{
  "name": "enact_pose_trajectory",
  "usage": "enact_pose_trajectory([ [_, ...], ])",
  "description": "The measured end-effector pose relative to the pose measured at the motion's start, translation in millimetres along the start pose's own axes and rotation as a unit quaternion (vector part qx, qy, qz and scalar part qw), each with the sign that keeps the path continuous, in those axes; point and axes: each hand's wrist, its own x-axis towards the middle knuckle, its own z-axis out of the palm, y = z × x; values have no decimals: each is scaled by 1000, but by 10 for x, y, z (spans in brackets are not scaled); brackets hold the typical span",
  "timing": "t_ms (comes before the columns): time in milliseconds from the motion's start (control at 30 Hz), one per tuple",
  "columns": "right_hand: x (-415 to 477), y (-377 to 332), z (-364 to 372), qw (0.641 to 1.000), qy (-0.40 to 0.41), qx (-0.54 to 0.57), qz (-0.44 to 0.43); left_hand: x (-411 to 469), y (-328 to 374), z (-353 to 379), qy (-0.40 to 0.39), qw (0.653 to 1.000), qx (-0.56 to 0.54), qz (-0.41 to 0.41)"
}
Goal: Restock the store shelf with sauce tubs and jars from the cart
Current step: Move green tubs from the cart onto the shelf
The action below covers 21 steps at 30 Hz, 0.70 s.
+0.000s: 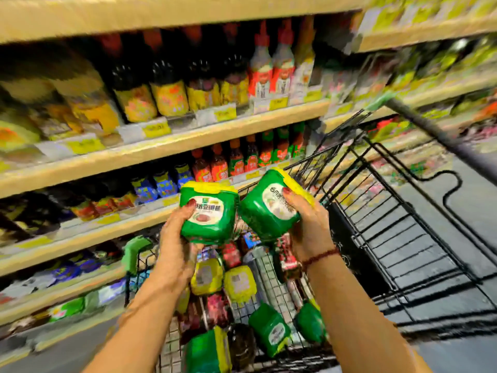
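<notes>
Lying loose in the near end of the wire cart [376, 219] are spare green tubs [270, 329] and two tubs turned yellow lid up [239, 284], with a dark jar [242, 343] among them. Above the cart's basket both hands are raised, each holding one green sauce tub. The left hand [176, 238] grips the left tub [208, 214] from its side and underneath, fingers clamped round it and one fingertip on the label; this tub stands upright, yellow lid on top. The right hand [309, 224], a beaded bracelet [320, 256] on its wrist, clasps the right tub [269, 211] with fingers curled over the label; this tub tilts, its lid pointing towards the cart's far end. The two tubs are just beside each other; whether they touch cannot be told. Beyond the cart's left side runs the store shelf [166, 146], its boards edged with yellow price tags [156, 129]. It carries red-capped bottles [219, 165], all blurred.
</notes>
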Motion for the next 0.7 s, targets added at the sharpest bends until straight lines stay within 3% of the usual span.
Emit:
enact_pose_trajectory([
  [467,-645,-704,720,973,-230,-9,19,-1465,618,182,57,971,-38,231],
  [700,-1080,-475,1273,934,-339,-18,116,-2216,999,-80,145,931,-24,334],
])
